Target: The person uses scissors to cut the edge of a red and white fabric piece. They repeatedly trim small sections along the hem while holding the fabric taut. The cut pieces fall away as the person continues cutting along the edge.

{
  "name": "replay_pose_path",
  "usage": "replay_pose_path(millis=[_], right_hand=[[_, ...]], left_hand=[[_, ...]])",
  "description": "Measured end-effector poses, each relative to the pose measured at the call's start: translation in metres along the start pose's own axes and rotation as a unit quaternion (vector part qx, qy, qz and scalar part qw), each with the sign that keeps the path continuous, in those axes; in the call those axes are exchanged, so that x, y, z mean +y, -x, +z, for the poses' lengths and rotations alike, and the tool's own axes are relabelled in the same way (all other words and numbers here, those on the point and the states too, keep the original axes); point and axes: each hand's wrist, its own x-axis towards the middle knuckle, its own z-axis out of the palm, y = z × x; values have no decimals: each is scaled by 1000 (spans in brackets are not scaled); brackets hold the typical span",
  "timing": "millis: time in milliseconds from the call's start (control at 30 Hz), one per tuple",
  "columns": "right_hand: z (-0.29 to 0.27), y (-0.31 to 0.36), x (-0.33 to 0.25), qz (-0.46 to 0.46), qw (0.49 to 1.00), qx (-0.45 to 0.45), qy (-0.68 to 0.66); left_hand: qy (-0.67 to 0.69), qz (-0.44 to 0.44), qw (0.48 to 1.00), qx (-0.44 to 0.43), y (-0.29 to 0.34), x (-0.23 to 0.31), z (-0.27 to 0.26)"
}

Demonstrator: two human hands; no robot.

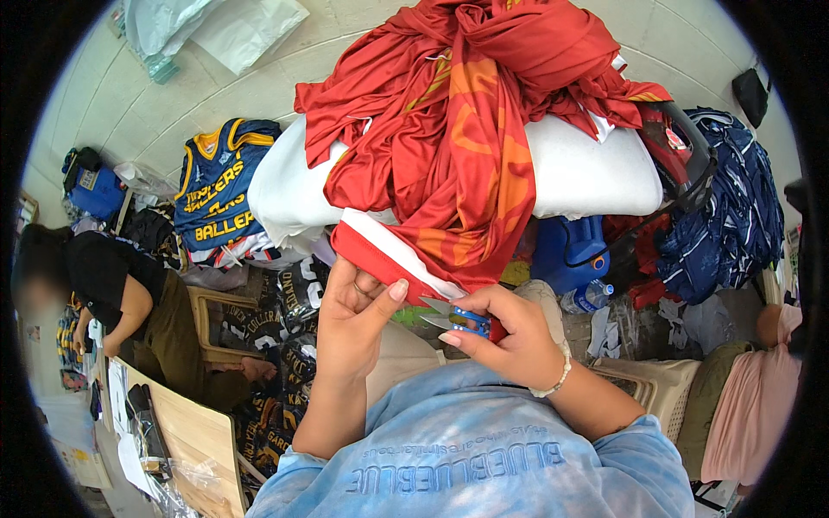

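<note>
Between thumb and fingers, my left hand pinches the edge of a red garment that has a white band along it. My right hand is closed round small blue-handled thread snips. Their two pointed blades stand apart, aimed left toward the garment's edge and close to my left thumb. Whether the blades touch the cloth I cannot tell. The garment hangs down from a large heap of red and orange shiny fabric, draped over a white padded surface in front of me.
Navy and yellow jerseys hang at left, a dark blue pile of garments at right. Below the padded surface are a blue jug and a plastic bottle. A person in black works beside a wooden table at left.
</note>
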Motion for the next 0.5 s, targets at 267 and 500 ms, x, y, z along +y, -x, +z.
replay_pose_path(millis=[267,500], right_hand=[[2,1,4,-10,998,43,46],[-1,-3,6,-54,995,62,50]], left_hand=[[17,-19,1000,16,3,3,8],[26,-20,999,-2,1,2,7]])
